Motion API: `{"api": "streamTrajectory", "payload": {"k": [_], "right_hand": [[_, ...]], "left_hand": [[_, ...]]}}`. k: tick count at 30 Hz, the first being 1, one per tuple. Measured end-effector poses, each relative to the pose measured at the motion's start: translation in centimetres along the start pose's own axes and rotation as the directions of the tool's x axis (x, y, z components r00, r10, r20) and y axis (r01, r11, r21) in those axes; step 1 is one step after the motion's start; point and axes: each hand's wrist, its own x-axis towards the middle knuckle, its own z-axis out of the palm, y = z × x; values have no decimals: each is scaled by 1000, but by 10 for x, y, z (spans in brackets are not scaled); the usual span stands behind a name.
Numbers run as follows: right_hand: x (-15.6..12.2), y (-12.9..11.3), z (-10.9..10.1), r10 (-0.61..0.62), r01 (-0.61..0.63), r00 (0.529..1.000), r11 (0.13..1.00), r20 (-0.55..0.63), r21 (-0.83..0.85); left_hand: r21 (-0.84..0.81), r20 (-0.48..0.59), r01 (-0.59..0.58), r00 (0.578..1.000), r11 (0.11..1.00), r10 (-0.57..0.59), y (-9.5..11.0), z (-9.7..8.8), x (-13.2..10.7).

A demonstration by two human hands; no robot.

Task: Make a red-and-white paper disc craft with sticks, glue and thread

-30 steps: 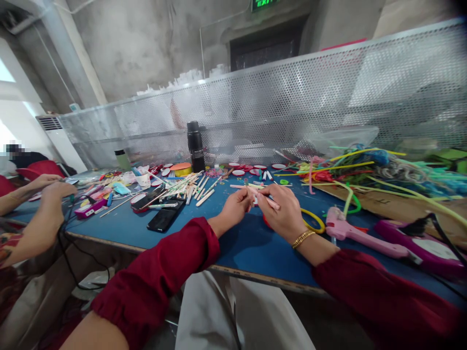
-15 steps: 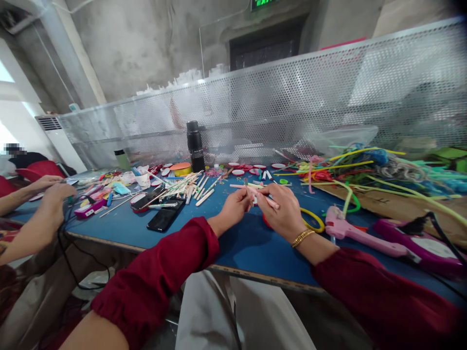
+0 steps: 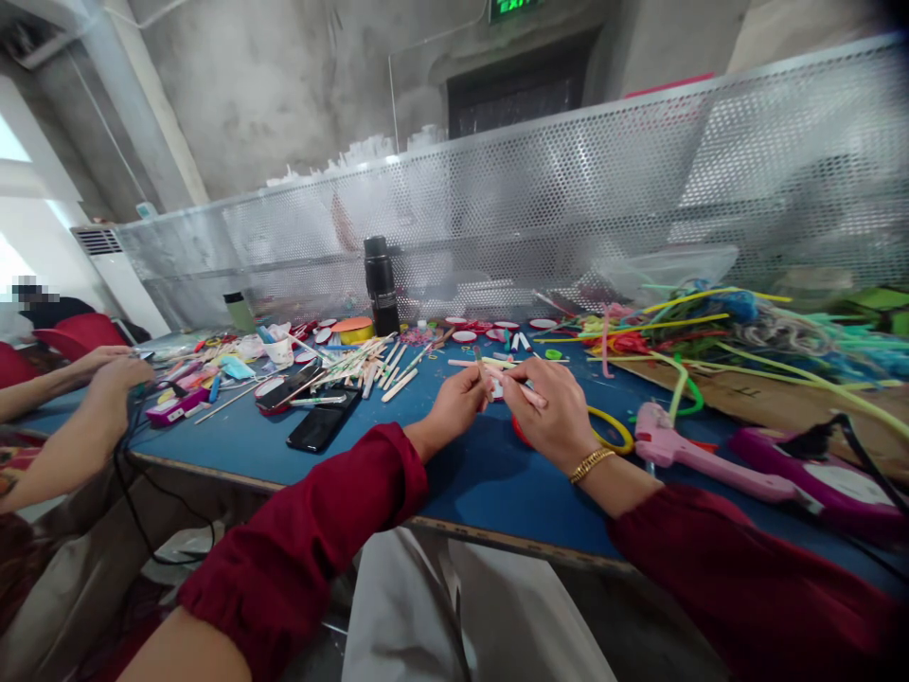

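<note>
Above the blue table (image 3: 454, 483) my two hands work close together, fingertips nearly meeting. My left hand (image 3: 455, 405) pinches a short flat stick (image 3: 478, 357) that points up. In my right hand (image 3: 558, 403), fingers are closed round a pale pink stick (image 3: 531, 394), its thick end showing beside the thumb. Another thin pink length (image 3: 461, 363) reaches left past my left fingertips; whether it is the same piece is hidden. Just beyond my right hand lie a yellow ring (image 3: 619, 434) and a pink glue gun (image 3: 700, 455).
Pale sticks (image 3: 380, 365), a black phone (image 3: 323, 421) and a black bottle (image 3: 382, 289) are to the left. Pipe cleaners (image 3: 739, 327) heap on cardboard (image 3: 753, 398) at right. A purple power strip (image 3: 816, 478) is near the glue gun. A co-worker's hands (image 3: 114, 384) are far left.
My hands keep almost the same place and grip. The flat stick in my left fingers has tilted very slightly.
</note>
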Motion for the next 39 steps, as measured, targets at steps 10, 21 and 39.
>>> {"api": "streamTrajectory", "payload": {"k": [10,21,39], "right_hand": [[0,0,1,3,-3,1000,1000,13,-4],[0,-4,-1,31,-31,999,1000,34,6],[1,-4,-1,3,-2,1000,1000,29,-7]], "left_hand": [[7,6,14,1000,1000,-14,1,-1,0],[-23,-24,67,997,997,-68,7,2,-1],[-48,-25,49,998,998,-50,5,2,-2]]}}
